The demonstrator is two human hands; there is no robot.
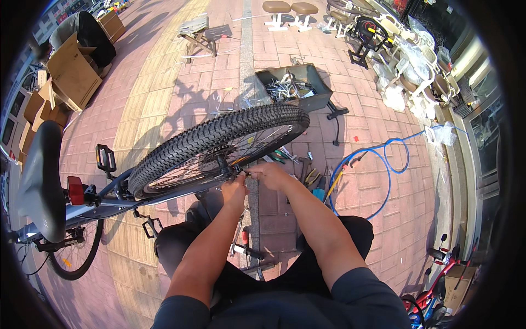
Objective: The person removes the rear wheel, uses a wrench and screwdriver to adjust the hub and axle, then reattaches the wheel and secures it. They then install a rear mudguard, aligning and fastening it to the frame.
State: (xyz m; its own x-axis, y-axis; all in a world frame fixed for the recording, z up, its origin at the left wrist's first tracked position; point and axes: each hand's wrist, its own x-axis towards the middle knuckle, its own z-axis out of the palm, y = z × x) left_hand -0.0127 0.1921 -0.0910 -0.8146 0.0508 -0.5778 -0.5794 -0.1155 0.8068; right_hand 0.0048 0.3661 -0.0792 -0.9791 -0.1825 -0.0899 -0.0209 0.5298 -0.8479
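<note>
A bicycle [126, 192] lies tilted on the left, with its black saddle [41, 181] and red rear reflector [75, 190] toward me, and a knobby-tyred wheel [213, 127] across the middle. My left hand [234, 189] is closed at the fittings by that wheel's hub [222, 162]; what it grips is too small to make out. My right hand [267, 174] is just beside it, fingers closed at the same small fittings, partly hidden. Under and right of the wheel lie hand tools [309, 178], pliers and hammer-like pieces among them, and a red-handled tool [245, 237] between my legs.
A dark metal box of parts [323, 96] stands beyond the wheel. A coiled blue hose [389, 181] lies right. Stools [276, 8], bagged white parts [411, 71] and small red bikes [433, 290] line the right and back. Cardboard boxes [74, 71] and a dark-clothed person [93, 44] are back left.
</note>
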